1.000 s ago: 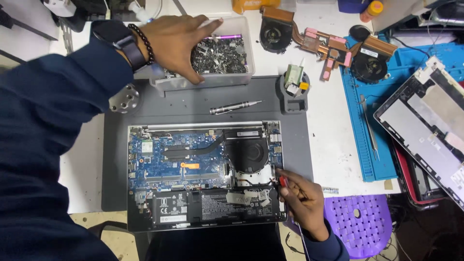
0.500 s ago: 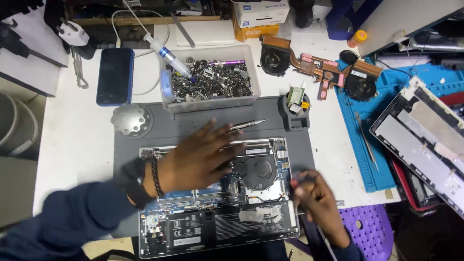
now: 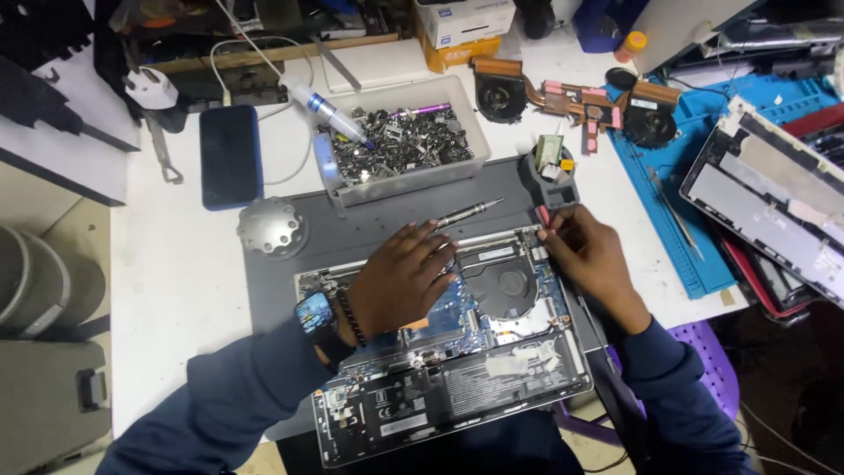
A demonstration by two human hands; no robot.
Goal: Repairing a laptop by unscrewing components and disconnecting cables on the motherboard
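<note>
1. The left hand lies flat, fingers spread, on the opened laptop, holding nothing.
2. The right hand pinches a small red-tipped tool at the laptop's far right corner.
3. A screwdriver lies just beyond the laptop.

1. The left hand lies flat over the opened laptop, hiding the part of the circuit board under its palm and fingers.
2. The right hand pinches a red-tipped tool; the rest of the tool is covered, so the grip cannot be judged fully.
3. The laptop's lower edge disappears behind the dark sleeves.
4. The grey panel at right is cut off by the picture's edge.
5. The pieces in the clear tray are too small to tell apart.
</note>
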